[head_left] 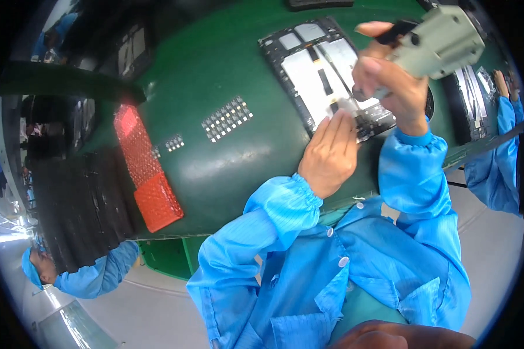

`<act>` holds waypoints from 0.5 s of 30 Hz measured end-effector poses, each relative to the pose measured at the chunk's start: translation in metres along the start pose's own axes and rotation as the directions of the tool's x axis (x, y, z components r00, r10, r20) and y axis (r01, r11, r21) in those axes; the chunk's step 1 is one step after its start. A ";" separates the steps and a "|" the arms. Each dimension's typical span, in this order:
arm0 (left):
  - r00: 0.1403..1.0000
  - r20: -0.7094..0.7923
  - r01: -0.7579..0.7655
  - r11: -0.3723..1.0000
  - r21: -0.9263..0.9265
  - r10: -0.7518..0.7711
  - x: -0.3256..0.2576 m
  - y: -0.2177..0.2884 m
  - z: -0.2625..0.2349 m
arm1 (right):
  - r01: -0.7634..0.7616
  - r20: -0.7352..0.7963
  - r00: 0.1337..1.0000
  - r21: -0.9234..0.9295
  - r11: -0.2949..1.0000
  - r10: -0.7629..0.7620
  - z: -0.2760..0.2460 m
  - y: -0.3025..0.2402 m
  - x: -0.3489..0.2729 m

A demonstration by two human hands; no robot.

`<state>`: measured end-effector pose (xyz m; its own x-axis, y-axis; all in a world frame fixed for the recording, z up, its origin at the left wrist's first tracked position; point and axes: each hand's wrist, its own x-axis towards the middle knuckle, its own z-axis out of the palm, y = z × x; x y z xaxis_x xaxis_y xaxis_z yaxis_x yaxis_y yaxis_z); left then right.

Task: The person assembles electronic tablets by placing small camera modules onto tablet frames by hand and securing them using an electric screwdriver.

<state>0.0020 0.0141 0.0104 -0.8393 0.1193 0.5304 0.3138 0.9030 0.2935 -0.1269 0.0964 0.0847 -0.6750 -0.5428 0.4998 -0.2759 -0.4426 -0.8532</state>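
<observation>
On the green work surface lies an opened tablet-like device point(300, 67), with a dark frame, silver-white panels and dark ribbon strips. My left hand point(330, 154) lies with outstretched fingers on its near edge; the fingertips are slightly blurred. In my right hand point(397, 87), above the device's right side, is a bulky grey-green handheld tool point(442, 43). Its exact kind is not clear. The tool's narrow grey tip point(371, 94) points down toward the device, and my fingers wrap around its body. Whether the tip touches the device is hidden by my hand.
Left of the device sit rows of small parts point(227, 119) and a smaller group point(174, 143). Red bubble wrap point(157, 200) lies farther left, near a black ribbed sheet point(78, 203). Another opened device point(468, 99) is at right. Co-workers in blue are at both sides.
</observation>
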 end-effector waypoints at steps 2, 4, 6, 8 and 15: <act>1.000 0.007 0.012 1.000 0.026 -0.013 -0.004 -0.009 -0.009 | 0.011 -0.047 0.999 -0.004 1.000 -0.012 -0.015 -0.005 -0.006; 0.999 0.031 0.023 0.993 0.112 -0.026 -0.005 -0.026 -0.021 | 0.044 -0.077 0.996 0.074 0.996 -0.039 -0.026 -0.005 -0.011; 0.999 0.052 -0.019 0.984 0.177 0.010 0.003 -0.044 -0.042 | 0.030 -0.092 0.995 0.046 0.998 -0.026 -0.030 -0.008 -0.016; 0.999 -0.012 -0.035 0.971 0.237 0.038 0.017 -0.066 -0.057 | 0.018 -0.096 0.995 0.044 0.999 -0.013 -0.034 -0.010 -0.019; 0.982 -0.033 0.182 0.879 0.440 -0.187 0.075 -0.185 -0.078 | -0.126 -0.010 0.992 0.007 0.992 0.126 -0.035 -0.014 -0.025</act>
<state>-0.0851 -0.1760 0.0577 -0.8680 -0.0649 0.4923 -0.0719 0.9974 0.0047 -0.1299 0.1410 0.0791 -0.7112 -0.5872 0.3865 -0.1836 -0.3755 -0.9084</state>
